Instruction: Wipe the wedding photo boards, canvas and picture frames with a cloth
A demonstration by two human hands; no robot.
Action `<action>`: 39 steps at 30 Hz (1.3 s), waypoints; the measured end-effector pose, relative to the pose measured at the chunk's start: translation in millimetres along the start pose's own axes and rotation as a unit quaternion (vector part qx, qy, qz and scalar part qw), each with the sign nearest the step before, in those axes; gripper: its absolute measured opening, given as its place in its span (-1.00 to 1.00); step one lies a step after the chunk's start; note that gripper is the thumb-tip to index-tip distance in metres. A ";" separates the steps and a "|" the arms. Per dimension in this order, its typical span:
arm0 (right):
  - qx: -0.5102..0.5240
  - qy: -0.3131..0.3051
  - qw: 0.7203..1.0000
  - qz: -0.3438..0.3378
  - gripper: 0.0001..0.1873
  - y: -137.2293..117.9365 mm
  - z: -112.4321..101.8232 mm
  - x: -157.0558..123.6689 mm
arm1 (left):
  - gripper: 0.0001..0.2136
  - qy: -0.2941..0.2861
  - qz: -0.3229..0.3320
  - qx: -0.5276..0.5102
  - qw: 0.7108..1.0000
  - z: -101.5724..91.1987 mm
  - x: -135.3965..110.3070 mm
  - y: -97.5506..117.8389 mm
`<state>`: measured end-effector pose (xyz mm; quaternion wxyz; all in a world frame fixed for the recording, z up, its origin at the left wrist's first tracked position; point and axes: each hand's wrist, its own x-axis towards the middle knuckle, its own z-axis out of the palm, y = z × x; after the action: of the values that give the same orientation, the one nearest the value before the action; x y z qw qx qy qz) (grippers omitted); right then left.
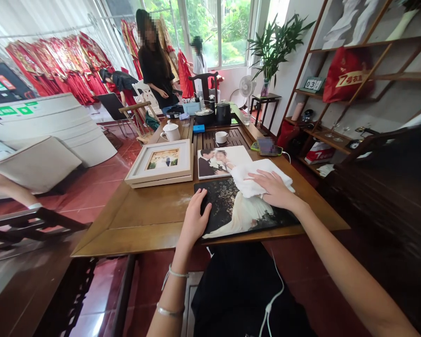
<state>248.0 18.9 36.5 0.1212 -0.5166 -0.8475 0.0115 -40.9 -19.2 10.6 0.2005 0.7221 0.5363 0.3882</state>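
Since the left hand (197, 216) is spread on the dark photo (240, 210) by the near edge of the table (136, 213) and the right hand (275, 191) splays over a white cloth (245, 181) partly on it, one hard tug backward could honestly skid the photo off.

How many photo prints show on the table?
3: a dark print partly under the white cloth, a couple's portrait just beyond it, and a framed photo left of the portrait. More may be hidden beneath that last one.
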 end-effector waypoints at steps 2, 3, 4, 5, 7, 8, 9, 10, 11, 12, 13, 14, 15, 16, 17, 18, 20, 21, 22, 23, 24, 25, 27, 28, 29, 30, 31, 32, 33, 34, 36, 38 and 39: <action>-0.010 0.009 1.000 0.001 -0.24 -5.2 1.8 -4.3 | -0.62 0.003 0.005 -0.002 1.000 0.2 1.8 -0.8; -0.012 0.015 1.000 -0.001 -0.21 -9.0 2.0 -9.3 | -0.62 0.002 0.009 -0.002 1.000 0.2 2.9 -1.3; -0.013 0.019 1.000 -0.005 -0.19 -13.6 1.9 -15.7 | -0.62 0.000 0.013 -0.003 1.000 0.2 4.1 -1.7; -0.011 0.021 1.000 -0.010 -0.17 -18.8 1.3 -23.1 | -0.63 -0.004 0.016 -0.003 1.000 0.1 5.2 -2.2; -0.005 0.017 1.000 -0.025 -0.12 -31.1 -0.9 -39.8 | -0.63 -0.010 0.020 -0.004 1.000 -0.1 6.9 -2.7; -0.001 0.012 0.999 -0.032 -0.09 -37.9 -2.4 -48.6 | -0.63 -0.013 0.020 -0.004 1.000 -0.3 7.4 -2.8; 0.004 0.005 0.999 -0.041 -0.07 -44.8 -4.0 -57.5 | -0.63 -0.014 0.020 -0.004 1.000 -0.4 7.6 -2.7; 0.011 -0.003 0.999 -0.051 -0.05 -51.5 -5.8 -66.2 | -0.64 -0.016 0.021 -0.005 1.000 -0.5 7.6 -2.6; 0.018 -0.009 0.998 -0.061 -0.04 -57.6 -7.7 -74.6 | -0.65 -0.017 0.022 -0.005 1.000 -0.6 7.4 -2.4; 0.026 -0.016 0.997 -0.071 -0.03 -62.7 -9.7 -82.2 | -0.66 -0.019 0.023 -0.006 1.000 -0.7 7.1 -2.2; 0.035 -0.022 0.996 -0.080 -0.04 -66.6 -11.9 -88.9 | -0.66 -0.022 0.023 -0.006 0.999 -0.8 6.8 -2.0; 0.044 -0.029 0.995 -0.089 -0.05 -69.1 -14.2 -94.2 | -0.67 -0.023 0.023 -0.005 0.999 -0.9 6.4 -1.8; 0.055 -0.037 0.993 -0.095 -0.05 -70.0 -16.5 -98.0 | -0.66 -0.024 0.023 -0.004 0.999 -1.0 6.0 -1.7; 0.065 -0.045 0.992 -0.100 -0.05 -69.5 -18.8 -100.0 | -0.66 -0.024 0.022 -0.003 0.999 -1.1 5.7 -1.5; 0.074 -0.053 0.991 -0.102 -0.05 -67.6 -20.9 -100.2 | -0.65 -0.024 0.022 -0.002 0.999 -1.1 5.4 -1.5; 0.082 -0.059 0.990 -0.102 -0.05 -64.5 -22.6 -98.7 | -0.64 -0.024 0.022 -0.002 0.999 -1.2 5.3 -1.5; 0.088 -0.061 0.989 -0.098 -0.05 -54.7 -24.3 -90.8 | -0.63 -0.024 0.022 0.002 0.999 -1.1 5.3 -1.8; 0.085 -0.056 0.990 -0.093 -0.05 -48.3 -24.0 -84.9 | -0.62 -0.025 0.022 0.004 0.999 -0.9 5.5 -2.1; 0.080 -0.048 0.992 -0.086 -0.06 -41.2 -23.0 -77.9 | -0.62 -0.025 0.022 0.006 0.999 -0.7 5.7 -2.5; 0.073 -0.040 0.993 -0.078 -0.07 -33.5 -21.2 -69.9 | -0.62 -0.024 0.022 0.009 0.999 -0.6 6.0 -2.9; 0.066 -0.032 0.995 -0.070 -0.08 -25.7 -18.9 -61.2 | -0.62 -0.023 0.021 0.010 0.999 -0.4 6.4 -3.4; 0.059 -0.025 0.996 -0.061 -0.10 -18.0 -16.1 -51.8 | -0.62 -0.023 0.021 0.012 0.999 -0.3 6.7 -3.9; 0.045 -0.015 0.998 -0.044 -0.14 -4.7 -9.9 -32.1 | -0.62 -0.026 0.022 0.013 0.999 -0.5 7.3 -4.8; 0.037 -0.012 0.999 -0.034 -0.17 0.1 -6.9 -22.5 | -0.62 -0.028 0.023 0.013 0.999 -0.7 7.5 -5.1; 0.029 -0.008 0.999 -0.023 -0.20 3.3 -4.3 -13.4 | -0.62 -0.029 0.024 0.014 0.999 -0.9 7.7 -5.3; 0.020 -0.005 1.000 -0.013 -0.22 4.8 -2.1 -5.3 | -0.62 -0.030 0.025 0.015 0.999 -1.1 7.9 -5.4; 0.012 -0.003 1.000 -0.004 -0.24 4.5 -0.4 1.3 | -0.62 -0.030 0.025 0.016 0.999 -1.3 8.1 -5.4; 0.003 -0.001 1.000 0.004 -0.25 2.5 0.8 6.1 | -0.62 -0.029 0.024 0.016 0.999 -1.4 8.3 -5.5; -0.003 0.000 1.000 0.009 -0.26 -1.1 1.4 8.7 | -0.62 -0.028 0.023 0.016 0.999 -1.4 8.6 -5.5; -0.008 0.001 1.000 0.009 -0.26 -6.0 1.5 8.9 | -0.62 -0.027 0.022 0.015 0.999 -1.3 8.8 -5.5; -0.008 0.001 1.000 -0.008 -0.22 -19.5 0.7 1.5 | -0.62 -0.022 0.019 0.014 0.999 -0.8 9.1 -5.5; 0.003 -0.002 0.999 -0.042 -0.16 -35.8 -1.4 -15.1 | -0.63 -0.020 0.018 0.015 1.000 -0.2 9.3 -5.6; 0.011 -0.004 0.998 -0.062 -0.13 -44.2 -2.8 -26.0 | -0.63 -0.020 0.018 0.015 1.000 0.1 9.3 -5.6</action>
<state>221.4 -24.8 40.6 0.1237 -0.4620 -0.8781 0.0160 -43.2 -8.6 9.8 0.1929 0.7422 0.5248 0.3694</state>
